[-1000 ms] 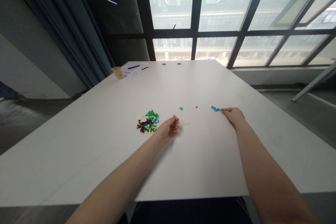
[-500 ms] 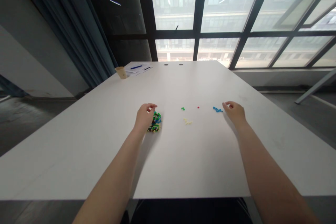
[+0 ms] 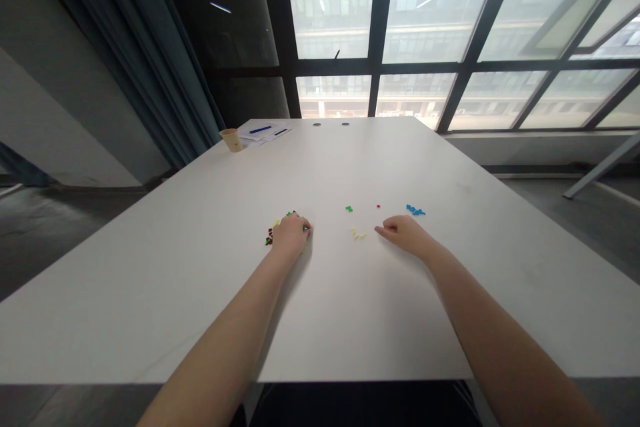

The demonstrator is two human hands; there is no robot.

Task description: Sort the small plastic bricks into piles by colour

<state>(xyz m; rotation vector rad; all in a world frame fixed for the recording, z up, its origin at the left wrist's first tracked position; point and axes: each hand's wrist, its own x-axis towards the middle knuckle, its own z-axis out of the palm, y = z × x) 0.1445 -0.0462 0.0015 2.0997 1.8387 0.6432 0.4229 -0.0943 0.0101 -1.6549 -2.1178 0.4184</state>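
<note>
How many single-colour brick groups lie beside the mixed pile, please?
4: green bricks, red brick, blue bricks in a row; pale yellow bricks nearer; left hand may hide more.

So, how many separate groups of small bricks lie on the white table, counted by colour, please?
mixed-colour pile, partly under the left hand: 1
green group: 1
red piece, lying alone: 1
blue group: 1
yellow group: 1
Total: 5
</note>
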